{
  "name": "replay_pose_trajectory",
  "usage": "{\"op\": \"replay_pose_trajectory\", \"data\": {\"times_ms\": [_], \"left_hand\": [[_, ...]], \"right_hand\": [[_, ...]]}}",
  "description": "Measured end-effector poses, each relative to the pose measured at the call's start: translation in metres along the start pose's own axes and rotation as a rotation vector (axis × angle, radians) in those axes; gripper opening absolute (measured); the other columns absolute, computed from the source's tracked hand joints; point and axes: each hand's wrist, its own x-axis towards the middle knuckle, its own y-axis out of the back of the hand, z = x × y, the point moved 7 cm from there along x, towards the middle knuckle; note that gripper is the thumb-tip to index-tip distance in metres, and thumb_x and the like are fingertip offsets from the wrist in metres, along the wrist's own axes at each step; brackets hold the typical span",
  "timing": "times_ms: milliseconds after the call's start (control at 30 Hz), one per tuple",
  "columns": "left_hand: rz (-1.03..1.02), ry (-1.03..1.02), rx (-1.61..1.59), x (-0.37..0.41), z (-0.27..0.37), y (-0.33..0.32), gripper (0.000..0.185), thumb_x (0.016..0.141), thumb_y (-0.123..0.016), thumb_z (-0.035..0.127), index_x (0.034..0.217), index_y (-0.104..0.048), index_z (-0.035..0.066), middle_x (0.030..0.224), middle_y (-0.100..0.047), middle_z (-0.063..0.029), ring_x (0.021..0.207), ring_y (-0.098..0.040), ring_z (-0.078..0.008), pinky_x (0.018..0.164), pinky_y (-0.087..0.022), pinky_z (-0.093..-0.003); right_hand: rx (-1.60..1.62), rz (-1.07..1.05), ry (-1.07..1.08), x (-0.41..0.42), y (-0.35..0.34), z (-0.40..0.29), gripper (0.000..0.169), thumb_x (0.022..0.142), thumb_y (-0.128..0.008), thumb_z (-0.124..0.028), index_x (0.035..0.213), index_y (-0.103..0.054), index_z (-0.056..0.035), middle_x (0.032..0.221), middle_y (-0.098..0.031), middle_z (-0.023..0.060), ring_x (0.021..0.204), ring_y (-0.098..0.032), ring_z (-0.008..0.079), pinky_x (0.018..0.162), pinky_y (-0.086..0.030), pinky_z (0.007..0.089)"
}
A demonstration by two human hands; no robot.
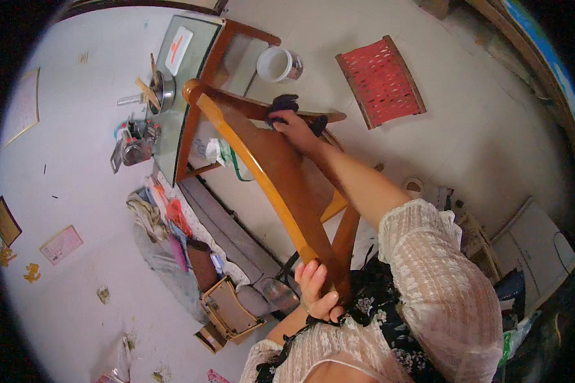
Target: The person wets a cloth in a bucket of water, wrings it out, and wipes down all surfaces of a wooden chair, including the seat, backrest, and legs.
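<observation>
A varnished wooden chair [263, 174] is tilted up in front of my body, its long curved edge running from upper left down to my lap. My left hand [318, 289] grips the lower end of that edge, fingers wrapped over the wood. Higher up, my right hand [294, 131] holds a dark cloth [283, 104] against the chair's far side. Part of the cloth bunches out beyond my fingers. My right forearm crosses over the frame and hides some of it.
A glass-topped wooden table [184, 95] stands beyond the chair, bearing a metal pot [167, 91]. On the floor are a white bucket [274, 64] and a low stool with a red woven seat [381, 81]. A grey sofa [230, 230] with piled clothes [172, 215] lies to the left.
</observation>
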Motion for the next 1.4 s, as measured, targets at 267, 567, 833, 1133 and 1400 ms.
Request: {"op": "replay_pose_trajectory", "data": {"times_ms": [267, 567, 833, 1133, 1400], "left_hand": [[-0.071, 0.101, 0.050, 0.007, 0.000, 0.003, 0.045, 0.095, -0.034, 0.046, 0.121, -0.049, 0.013, 0.125, -0.049, -0.0284, 0.119, -0.045, -0.0431, 0.100, -0.025, -0.0558], [-0.018, 0.036, -0.019, -0.003, -0.007, -0.003, 0.041, 0.093, -0.035, 0.040, 0.120, -0.050, 0.013, 0.122, -0.050, -0.0290, 0.117, -0.046, -0.0433, 0.100, -0.025, -0.0564], [0.089, 0.012, 0.049, -0.010, 0.002, 0.001, 0.044, 0.094, -0.031, 0.045, 0.123, -0.049, 0.018, 0.117, -0.054, -0.0242, 0.113, -0.049, -0.0413, 0.101, -0.025, -0.0567], [0.208, 0.033, 0.000, -0.005, 0.000, -0.010, 0.045, 0.094, -0.030, 0.047, 0.122, -0.049, 0.018, 0.113, -0.057, -0.0214, 0.111, -0.051, -0.0385, 0.100, -0.025, -0.0563], [0.037, 0.064, 0.042, -0.010, -0.001, 0.006, 0.041, 0.094, -0.033, 0.046, 0.119, -0.048, 0.017, 0.115, -0.056, -0.0214, 0.112, -0.049, -0.0378, 0.102, -0.023, -0.0556]], "right_hand": [[0.659, 0.534, -0.285, 0.009, 0.073, -0.063, 0.032, 0.080, -0.041, 0.009, 0.108, -0.057, 0.0019, 0.098, -0.061, 0.0149, 0.079, -0.063, 0.0263, 0.071, -0.053, 0.0342], [0.225, 0.146, -0.090, -0.107, 0.033, -0.147, 0.049, 0.085, -0.058, -0.026, 0.129, -0.047, -0.0056, 0.111, -0.053, 0.0120, 0.106, -0.049, 0.0264, 0.095, -0.035, 0.0331], [-0.482, 0.014, -0.187, -0.117, 0.063, 0.079, 0.039, 0.089, -0.054, -0.022, 0.123, -0.048, -0.0035, 0.106, -0.048, 0.0158, 0.103, -0.048, 0.0323, 0.090, -0.039, 0.0377], [-0.898, 0.079, -0.076, -0.137, 0.097, 0.181, 0.038, 0.090, -0.051, -0.026, 0.121, -0.050, -0.0048, 0.110, -0.049, 0.0172, 0.101, -0.048, 0.0390, 0.086, -0.043, 0.0407], [-0.266, 0.080, -0.064, -0.168, 0.021, -0.113, 0.034, 0.087, -0.054, -0.011, 0.119, -0.052, -0.0011, 0.101, -0.049, 0.0180, 0.095, -0.050, 0.0361, 0.081, -0.043, 0.0370]]}}
